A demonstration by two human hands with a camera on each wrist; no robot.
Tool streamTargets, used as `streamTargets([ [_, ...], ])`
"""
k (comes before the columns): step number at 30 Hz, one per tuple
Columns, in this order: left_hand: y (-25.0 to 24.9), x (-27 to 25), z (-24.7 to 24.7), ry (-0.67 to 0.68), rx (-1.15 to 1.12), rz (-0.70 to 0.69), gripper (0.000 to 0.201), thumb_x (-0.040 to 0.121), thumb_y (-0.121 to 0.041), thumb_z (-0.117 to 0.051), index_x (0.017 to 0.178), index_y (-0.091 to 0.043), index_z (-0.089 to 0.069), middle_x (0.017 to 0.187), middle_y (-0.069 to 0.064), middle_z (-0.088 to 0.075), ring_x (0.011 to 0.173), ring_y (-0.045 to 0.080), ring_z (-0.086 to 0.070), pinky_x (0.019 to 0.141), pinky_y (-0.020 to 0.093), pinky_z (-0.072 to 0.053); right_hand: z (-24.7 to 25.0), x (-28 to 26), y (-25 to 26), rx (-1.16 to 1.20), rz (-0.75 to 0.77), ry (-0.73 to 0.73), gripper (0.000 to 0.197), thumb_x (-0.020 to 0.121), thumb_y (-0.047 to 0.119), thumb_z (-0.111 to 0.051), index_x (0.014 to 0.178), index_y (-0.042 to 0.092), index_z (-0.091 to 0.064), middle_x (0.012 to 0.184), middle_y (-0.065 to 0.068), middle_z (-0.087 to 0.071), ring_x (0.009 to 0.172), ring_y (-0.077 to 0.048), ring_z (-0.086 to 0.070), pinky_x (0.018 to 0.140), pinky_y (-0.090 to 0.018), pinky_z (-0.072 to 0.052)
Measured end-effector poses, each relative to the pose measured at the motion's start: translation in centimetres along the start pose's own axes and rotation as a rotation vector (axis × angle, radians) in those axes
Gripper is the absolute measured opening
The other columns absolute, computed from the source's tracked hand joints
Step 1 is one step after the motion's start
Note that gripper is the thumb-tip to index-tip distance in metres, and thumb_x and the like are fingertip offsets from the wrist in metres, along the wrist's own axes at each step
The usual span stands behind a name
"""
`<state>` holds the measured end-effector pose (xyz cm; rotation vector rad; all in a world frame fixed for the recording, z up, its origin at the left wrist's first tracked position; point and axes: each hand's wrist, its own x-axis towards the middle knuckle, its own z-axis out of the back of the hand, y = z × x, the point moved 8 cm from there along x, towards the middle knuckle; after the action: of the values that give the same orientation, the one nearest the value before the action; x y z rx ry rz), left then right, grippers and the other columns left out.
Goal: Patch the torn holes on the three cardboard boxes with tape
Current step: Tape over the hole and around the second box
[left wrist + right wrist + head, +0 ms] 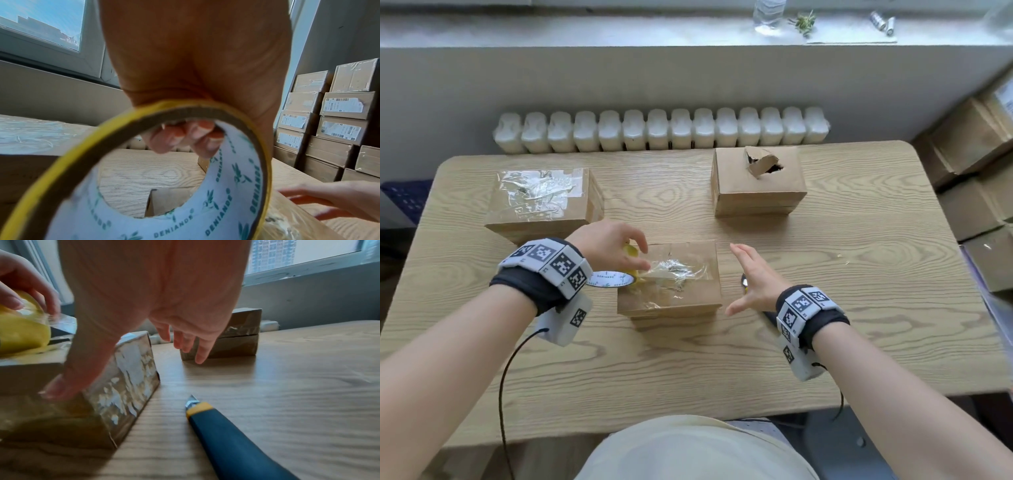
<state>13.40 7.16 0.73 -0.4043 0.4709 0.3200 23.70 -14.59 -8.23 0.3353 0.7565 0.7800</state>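
My left hand [616, 250] grips a yellow-edged tape roll [616, 279] at the left end of the near box [671, 301], whose top carries crinkled clear tape. In the left wrist view my fingers [185, 136] curl through the roll [236, 170]. My right hand [753, 281] hovers with fingers spread just right of that box; its thumb [61, 386] touches the box's near right corner. A taped box [541, 202] sits at the back left. A box with a torn open hole [756, 181] stands at the back right.
A blue and yellow utility knife [222, 431] lies on the wooden table [859, 274] under my right hand, blade out, pointing away. A white radiator [661, 130] runs behind the table. Stacked cardboard boxes [976, 144] stand at the right.
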Motion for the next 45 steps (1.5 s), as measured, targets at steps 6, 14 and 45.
streamTargets([
  [6, 0.2, 0.1, 0.1, -0.038, -0.044, 0.014, 0.037, 0.075, -0.057, -0.067, 0.1, -0.03, -0.065, 0.082, -0.017, -0.054, 0.085, 0.007, -0.053, 0.068, 0.027, -0.039, -0.3, -1.7, -5.4, -0.115, -0.277, -0.127, 0.078, 0.077, 0.041, -0.074, 0.14, 0.015, -0.037, 0.139, -0.004, -0.042, 0.128, -0.022, -0.042, 0.102, -0.038, -0.04],
  [14, -0.2, -0.5, 0.2, -0.05, -0.046, 0.008, 0.035, 0.078, -0.053, -0.067, 0.105, -0.031, -0.065, 0.089, -0.01, -0.055, 0.098, 0.012, -0.055, 0.073, 0.027, -0.039, -2.0, -2.2, -7.4, -0.19, -0.478, -0.147, 0.049, 0.08, 0.033, -0.072, 0.116, 0.01, -0.048, 0.119, -0.007, -0.049, 0.109, -0.026, -0.052, 0.086, -0.036, -0.043],
  [45, 0.3, -0.2, -0.6, -0.173, 0.057, 0.036, 0.017, 0.091, -0.045, -0.051, 0.097, -0.033, -0.062, 0.097, -0.005, -0.063, 0.09, 0.015, -0.058, 0.065, 0.029, -0.042, -4.4, -2.0, 10.9, 1.122, -0.163, 0.328, 0.027, 0.09, 0.017, -0.061, 0.105, -0.005, -0.061, 0.101, -0.019, -0.061, 0.092, -0.029, -0.061, 0.088, -0.04, -0.052],
])
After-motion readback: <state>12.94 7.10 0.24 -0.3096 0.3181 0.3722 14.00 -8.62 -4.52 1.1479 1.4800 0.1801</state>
